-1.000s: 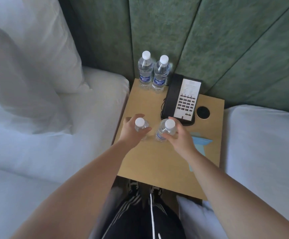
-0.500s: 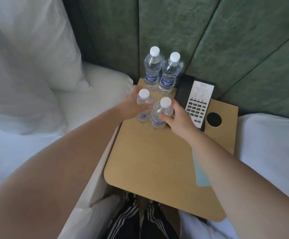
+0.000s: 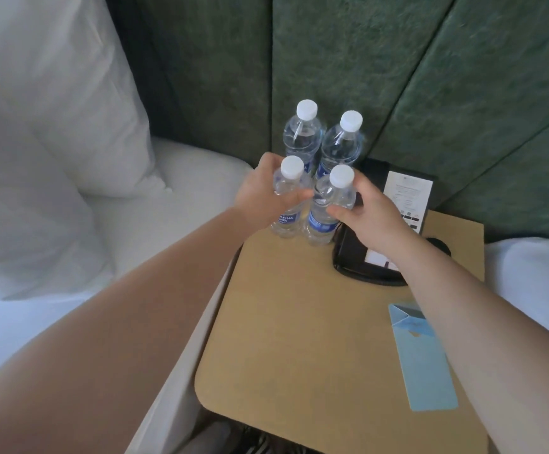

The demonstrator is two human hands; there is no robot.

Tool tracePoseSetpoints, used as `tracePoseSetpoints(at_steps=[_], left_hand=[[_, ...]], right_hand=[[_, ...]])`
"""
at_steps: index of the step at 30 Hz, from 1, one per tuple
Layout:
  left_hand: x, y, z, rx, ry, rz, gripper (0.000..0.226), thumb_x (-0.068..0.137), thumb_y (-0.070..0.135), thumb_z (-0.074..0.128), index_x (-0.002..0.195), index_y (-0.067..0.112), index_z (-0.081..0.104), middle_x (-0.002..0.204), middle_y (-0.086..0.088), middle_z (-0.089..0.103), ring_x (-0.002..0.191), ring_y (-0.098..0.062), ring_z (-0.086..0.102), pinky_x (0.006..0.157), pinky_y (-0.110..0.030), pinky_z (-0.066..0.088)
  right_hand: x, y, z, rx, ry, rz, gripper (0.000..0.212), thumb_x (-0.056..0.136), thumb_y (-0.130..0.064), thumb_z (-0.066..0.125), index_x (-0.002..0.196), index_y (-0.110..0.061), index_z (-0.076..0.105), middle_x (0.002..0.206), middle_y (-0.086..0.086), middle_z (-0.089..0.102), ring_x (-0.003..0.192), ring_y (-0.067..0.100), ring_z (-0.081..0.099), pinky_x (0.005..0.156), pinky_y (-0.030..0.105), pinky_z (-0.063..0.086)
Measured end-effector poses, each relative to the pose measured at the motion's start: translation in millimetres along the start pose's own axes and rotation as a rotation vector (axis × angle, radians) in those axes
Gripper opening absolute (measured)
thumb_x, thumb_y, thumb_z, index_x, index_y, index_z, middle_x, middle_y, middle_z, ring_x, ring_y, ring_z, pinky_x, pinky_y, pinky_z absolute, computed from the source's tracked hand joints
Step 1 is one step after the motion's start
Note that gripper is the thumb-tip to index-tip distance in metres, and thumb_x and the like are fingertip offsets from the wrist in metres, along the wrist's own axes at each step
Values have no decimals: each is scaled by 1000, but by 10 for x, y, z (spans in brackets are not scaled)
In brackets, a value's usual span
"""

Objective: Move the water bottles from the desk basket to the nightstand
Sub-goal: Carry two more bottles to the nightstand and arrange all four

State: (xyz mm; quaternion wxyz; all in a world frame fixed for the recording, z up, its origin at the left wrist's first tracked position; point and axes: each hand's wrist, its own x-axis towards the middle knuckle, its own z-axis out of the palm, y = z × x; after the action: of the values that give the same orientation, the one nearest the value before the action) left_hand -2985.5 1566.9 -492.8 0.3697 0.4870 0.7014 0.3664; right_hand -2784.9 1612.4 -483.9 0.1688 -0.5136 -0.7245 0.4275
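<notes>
My left hand [image 3: 260,194] has its fingers curled round the upper body of one water bottle [image 3: 288,204], just under the white cap, and my right hand [image 3: 365,214] grips a second bottle [image 3: 327,208] the same way, thumb on the near side. I hold both upright and side by side, nearly touching each other, which I judge is so they go down as a tidy pair. Their bases sit at or just above the far left corner of the nightstand [image 3: 299,322]; I cannot tell whether they touch the wood yet. Just beyond them, against the wall, two more bottles [image 3: 324,142] already stand upright next to each other, so the pair in my hands makes a nearer second row. Holding them high on the body keeps my knuckles free of the back pair and of the black telephone [image 3: 397,204] just to the right, part of it hidden under my right wrist. I would call the task well along, with these two left to release. The nightstand top is light wood with rounded corners; a pale blue card sleeve [image 3: 424,362] lies near its right edge. White bedding and a pillow [image 3: 53,126] fill the left, more white bedding shows at the right, and green padded panels [image 3: 397,60] cover the far wall.
</notes>
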Motion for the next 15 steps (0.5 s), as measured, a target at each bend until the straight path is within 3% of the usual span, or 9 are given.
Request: tracePoseSetpoints(at_steps=[3,6,9,11,13,15], left_hand=[[-3,-71,-7,-70,39,-28,59,69,53,77,115,37,43,103,25,51,96,3,53,80,-28,49],[7,-99,18,-150,48,-95,54,68,51,79,109,35,48,106,17,57,100,-8,59,85,-42,55],[35,-65,43,-186,48,-111,53,68,49,79,108,31,49,108,13,58,102,-12,60,85,-44,55],[45,-57,42,-175,46,-109,53,69,49,78,108,30,48,108,12,58,102,-12,60,84,-45,55],[51,-59,39,-149,37,-103,53,71,49,77,110,29,47,109,13,57,102,-11,59,84,-44,55],[53,-56,33,-134,28,-101,54,72,48,77,112,28,46,110,12,56,103,-12,58,84,-44,55]], right_hand=[[-23,5,-20,93,67,32,81,75,-41,76,141,-42,29,134,-2,46,107,13,59,82,25,42],[-39,-31,22,128,137,53,81,68,-49,78,135,-37,34,128,-2,50,105,14,60,80,26,46],[-24,-76,-1,174,28,22,78,73,-47,75,137,-50,30,137,-12,47,116,11,54,96,32,43],[-7,-86,-93,184,-72,19,67,79,-36,73,134,-50,39,131,-23,53,113,6,57,98,29,44],[23,-82,-169,96,-80,1,50,79,-33,74,123,-42,52,117,-25,60,102,6,62,84,20,46],[37,-105,-152,-61,11,-27,44,72,-45,77,108,-35,52,105,-19,61,91,9,61,69,21,43]])
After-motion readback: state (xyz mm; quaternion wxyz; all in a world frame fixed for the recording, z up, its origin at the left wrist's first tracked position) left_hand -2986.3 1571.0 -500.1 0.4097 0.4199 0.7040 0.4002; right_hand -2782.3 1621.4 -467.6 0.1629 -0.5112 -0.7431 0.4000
